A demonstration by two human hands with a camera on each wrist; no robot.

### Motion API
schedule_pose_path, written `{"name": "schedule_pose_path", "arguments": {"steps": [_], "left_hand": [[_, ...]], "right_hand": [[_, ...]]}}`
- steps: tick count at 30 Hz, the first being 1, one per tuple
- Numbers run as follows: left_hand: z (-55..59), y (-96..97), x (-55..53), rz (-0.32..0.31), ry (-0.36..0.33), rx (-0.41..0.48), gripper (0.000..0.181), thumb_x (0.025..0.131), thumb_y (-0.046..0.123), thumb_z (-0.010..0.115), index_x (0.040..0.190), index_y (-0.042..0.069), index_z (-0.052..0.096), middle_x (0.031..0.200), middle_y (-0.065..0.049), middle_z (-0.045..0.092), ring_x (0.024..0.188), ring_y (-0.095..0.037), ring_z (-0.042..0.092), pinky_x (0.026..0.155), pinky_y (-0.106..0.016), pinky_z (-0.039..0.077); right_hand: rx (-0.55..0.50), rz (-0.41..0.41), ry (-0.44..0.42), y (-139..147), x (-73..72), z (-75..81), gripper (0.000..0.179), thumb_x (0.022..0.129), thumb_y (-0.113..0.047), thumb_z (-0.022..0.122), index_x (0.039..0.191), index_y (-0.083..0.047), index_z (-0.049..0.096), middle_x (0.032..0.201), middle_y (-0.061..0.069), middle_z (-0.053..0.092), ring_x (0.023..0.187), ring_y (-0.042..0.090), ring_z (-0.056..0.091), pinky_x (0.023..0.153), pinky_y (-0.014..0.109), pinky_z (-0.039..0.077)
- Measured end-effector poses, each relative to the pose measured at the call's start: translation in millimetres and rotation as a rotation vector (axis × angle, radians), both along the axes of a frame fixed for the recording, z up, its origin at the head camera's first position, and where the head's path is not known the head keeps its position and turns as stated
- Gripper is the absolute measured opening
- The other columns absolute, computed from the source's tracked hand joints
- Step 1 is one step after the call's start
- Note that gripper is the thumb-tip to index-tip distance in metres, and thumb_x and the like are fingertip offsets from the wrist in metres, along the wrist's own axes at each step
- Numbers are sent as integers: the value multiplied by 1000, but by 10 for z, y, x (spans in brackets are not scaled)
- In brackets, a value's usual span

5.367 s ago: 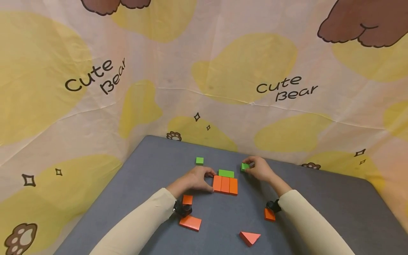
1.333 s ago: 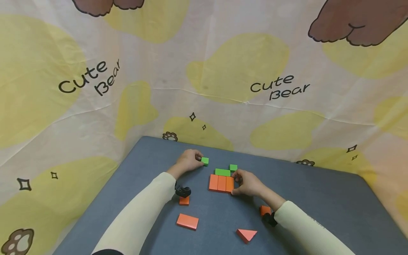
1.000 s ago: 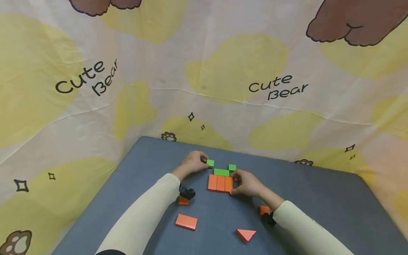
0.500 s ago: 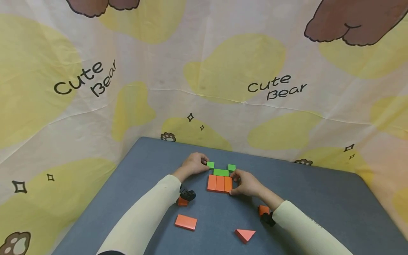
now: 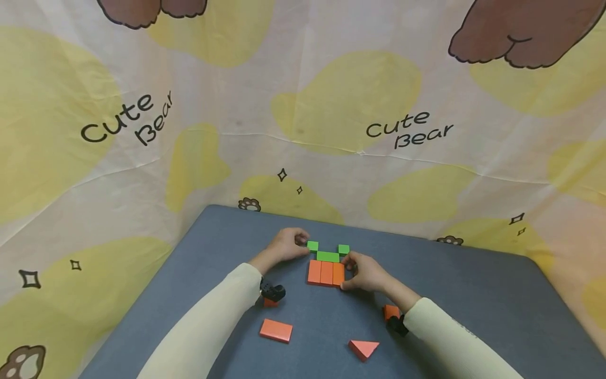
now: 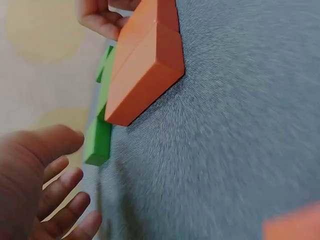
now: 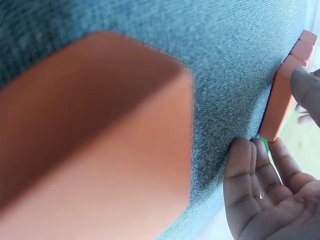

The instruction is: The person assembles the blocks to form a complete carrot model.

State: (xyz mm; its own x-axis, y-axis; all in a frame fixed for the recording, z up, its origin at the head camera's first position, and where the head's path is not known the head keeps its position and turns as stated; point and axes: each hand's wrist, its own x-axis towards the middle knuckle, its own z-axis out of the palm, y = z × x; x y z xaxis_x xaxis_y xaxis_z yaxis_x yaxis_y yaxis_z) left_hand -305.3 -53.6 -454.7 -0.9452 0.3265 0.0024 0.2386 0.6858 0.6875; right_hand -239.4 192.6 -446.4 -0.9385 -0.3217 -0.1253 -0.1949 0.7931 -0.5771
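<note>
Three upright orange rectangular blocks point(image 5: 326, 272) stand side by side in the middle of the table. A long green block point(image 5: 327, 257) lies along their far end, with a green cube point(image 5: 312, 246) at its left corner and another green cube point(image 5: 343, 249) at its right corner. My left hand point(image 5: 284, 245) is just left of the left cube; in the left wrist view its thumb point(image 6: 65, 140) points at the cube and the fingers are loosely spread. My right hand point(image 5: 366, 272) holds the rightmost orange block point(image 7: 280, 105) between thumb and finger at its two ends.
Nearer lie an orange rectangular block point(image 5: 276, 330) and a pinkish triangular block point(image 5: 363, 349). Orange pieces also sit beside each wrist, one partly behind the left wrist camera point(image 5: 273, 290). A printed curtain point(image 5: 303, 105) rises behind the grey table point(image 5: 227, 226).
My right hand moved from the right green cube to the orange blocks. My left hand slid the left green cube right, against the long green block, and has loosened from it.
</note>
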Motion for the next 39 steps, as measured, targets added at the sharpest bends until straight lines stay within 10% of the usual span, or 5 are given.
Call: {"name": "schedule_pose_path", "arguments": {"steps": [20,39], "left_hand": [[105,-798,988,-223,142,-106,31,82,33,75,107,17,71,99,5,66,90,-11,61,78,-29,52],[-22,-850,1074,-253,106,-157,26,79,27,77,104,21,73,90,12,61,81,-6,52,72,-24,47]], "right_hand": [[-6,14,13,26,33,27,51,69,-20,87,111,-8,61,98,6,60,80,17,53,73,34,48],[-3,29,16,21,11,18,50,70,-21,86,111,-8,61,99,6,60,81,16,53,74,33,47]]}}
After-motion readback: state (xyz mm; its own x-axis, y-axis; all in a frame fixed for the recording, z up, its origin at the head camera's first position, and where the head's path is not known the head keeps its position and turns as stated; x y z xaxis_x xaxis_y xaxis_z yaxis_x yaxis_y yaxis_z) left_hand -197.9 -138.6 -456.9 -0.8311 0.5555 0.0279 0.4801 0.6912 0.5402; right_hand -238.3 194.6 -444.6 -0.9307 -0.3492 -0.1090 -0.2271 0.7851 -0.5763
